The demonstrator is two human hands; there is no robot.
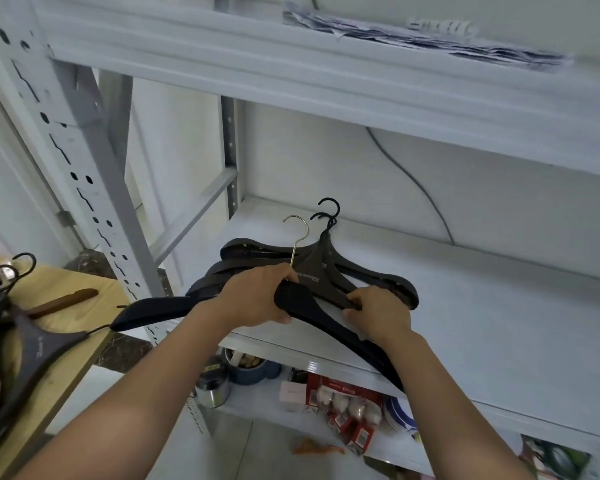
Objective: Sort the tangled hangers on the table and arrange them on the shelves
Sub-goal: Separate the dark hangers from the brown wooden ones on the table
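Note:
A black hanger with a gold metal hook (329, 325) is held over the front of the white middle shelf (482, 306). My left hand (257, 299) grips its neck below the hook. My right hand (378, 313) grips its right arm. Just behind it, a stack of black hangers (312, 268) lies flat on the shelf, their black hooks pointing to the back. More tangled dark hangers (11, 341) lie on the wooden table (66, 327) at the left, beside a brown wooden hanger (63, 301).
A white upright post (84, 188) with slots stands between table and shelf. The upper shelf (291, 71) carries papers (420, 36). The lower shelf holds a steel canister (212, 386), a blue bowl (253, 370) and red packets (347, 407). A cable (413, 181) runs down the back wall.

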